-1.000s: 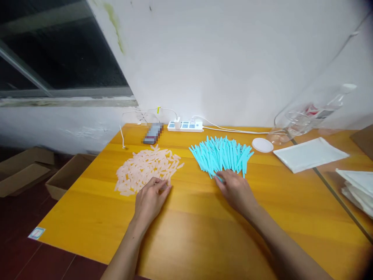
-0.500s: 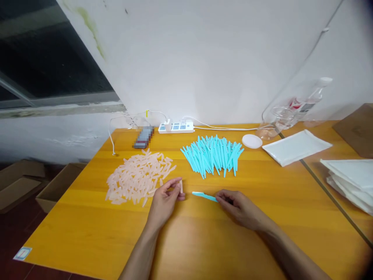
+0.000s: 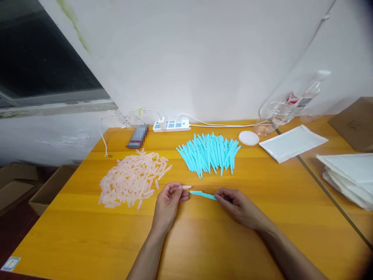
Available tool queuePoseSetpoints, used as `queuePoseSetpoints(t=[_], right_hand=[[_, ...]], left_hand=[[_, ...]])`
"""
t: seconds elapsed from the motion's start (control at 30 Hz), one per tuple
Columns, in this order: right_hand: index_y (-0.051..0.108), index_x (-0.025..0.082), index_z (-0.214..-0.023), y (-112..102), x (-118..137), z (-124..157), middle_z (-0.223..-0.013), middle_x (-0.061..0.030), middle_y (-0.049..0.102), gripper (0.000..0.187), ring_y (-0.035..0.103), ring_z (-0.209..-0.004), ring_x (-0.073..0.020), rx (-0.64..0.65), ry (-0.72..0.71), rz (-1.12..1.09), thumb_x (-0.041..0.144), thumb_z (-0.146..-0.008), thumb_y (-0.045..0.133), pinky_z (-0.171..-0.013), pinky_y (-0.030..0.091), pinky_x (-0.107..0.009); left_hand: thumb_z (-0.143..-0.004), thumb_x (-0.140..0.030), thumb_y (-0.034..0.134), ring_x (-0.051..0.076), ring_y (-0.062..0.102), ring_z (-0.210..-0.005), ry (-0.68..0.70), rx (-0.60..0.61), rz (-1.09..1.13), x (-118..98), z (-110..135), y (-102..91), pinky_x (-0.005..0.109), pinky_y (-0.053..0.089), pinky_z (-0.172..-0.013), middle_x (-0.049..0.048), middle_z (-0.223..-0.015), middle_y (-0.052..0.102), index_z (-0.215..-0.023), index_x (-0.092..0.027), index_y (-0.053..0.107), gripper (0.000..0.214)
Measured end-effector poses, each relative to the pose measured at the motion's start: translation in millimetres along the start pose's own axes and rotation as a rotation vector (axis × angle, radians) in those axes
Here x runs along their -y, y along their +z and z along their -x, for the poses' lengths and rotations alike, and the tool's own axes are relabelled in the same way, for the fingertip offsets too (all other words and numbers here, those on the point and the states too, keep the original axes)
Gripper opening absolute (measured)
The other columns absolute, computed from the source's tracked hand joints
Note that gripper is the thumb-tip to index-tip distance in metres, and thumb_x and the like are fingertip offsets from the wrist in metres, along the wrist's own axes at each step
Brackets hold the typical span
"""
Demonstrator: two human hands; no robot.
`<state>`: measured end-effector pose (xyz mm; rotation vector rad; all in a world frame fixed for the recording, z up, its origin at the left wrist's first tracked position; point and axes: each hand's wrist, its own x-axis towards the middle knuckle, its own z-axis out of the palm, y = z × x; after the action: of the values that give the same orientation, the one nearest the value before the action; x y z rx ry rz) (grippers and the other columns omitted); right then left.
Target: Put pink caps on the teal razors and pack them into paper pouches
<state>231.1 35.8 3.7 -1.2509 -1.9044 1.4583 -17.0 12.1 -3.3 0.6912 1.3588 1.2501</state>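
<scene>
My left hand (image 3: 169,204) pinches a small pale pink blade cap (image 3: 187,187) between thumb and fingertips, its free end pointing right. In my right hand (image 3: 236,204) is a turquoise eyebrow razor (image 3: 204,194), gripped by the handle end with its blade end towards my left hand. Cap and razor tip are close together, the cap slightly above; whether they touch I cannot tell. A loose heap of pink caps (image 3: 131,179) lies left of my left hand. Beyond my hands is a pile of turquoise razors (image 3: 210,153).
Along the wall sit a phone (image 3: 138,136) and a white power strip (image 3: 171,125) with cables. A round white lid (image 3: 248,138), a clear jar (image 3: 266,126), a plastic bottle (image 3: 311,91) and white packets (image 3: 294,143) are at the right. Cardboard boxes (image 3: 52,186) stand left of the table.
The pink cap has turned from upright to lying sideways, pointing right, and now sits nearer the razor's tip. The view has shifted slightly; my right hand keeps its grip.
</scene>
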Motion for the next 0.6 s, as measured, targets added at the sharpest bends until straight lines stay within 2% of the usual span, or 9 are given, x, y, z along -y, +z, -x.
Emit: queuePoseSetpoints(t=[0.37, 0.6], right_hand=[[0.061, 0.017, -0.083, -2.3, -3.4, 0.3, -0.075, 0.0002, 0.055, 0.041, 0.047, -0.07, -0.0142, -0.001, 0.0, -0.023, 0.051, -0.1, 0.043, -0.063, 0.039, -0.024], [0.06, 0.018, -0.086, -4.8, -5.4, 2.5, -0.078, -0.0002, 0.055, 0.041, 0.047, -0.072, -0.0147, 0.008, 0.01, -0.035, 0.051, -0.1, 0.043, -0.064, 0.039, -0.024]], left_hand=[[-0.07, -0.044, 0.085, 0.014, 0.07, -0.069, 0.004, 0.021, -0.087, -9.6, 10.3, 1.3, 0.027, 0.058, -0.071, 0.0055, -0.077, 0.076, -0.086, -0.013, 0.069, 0.039], [-0.068, -0.046, 0.085, 0.015, 0.07, -0.068, -0.008, 0.028, -0.136, -11.8, 11.1, 2.0, 0.028, 0.059, -0.069, 0.0063, -0.076, 0.076, -0.085, -0.013, 0.07, 0.04]])
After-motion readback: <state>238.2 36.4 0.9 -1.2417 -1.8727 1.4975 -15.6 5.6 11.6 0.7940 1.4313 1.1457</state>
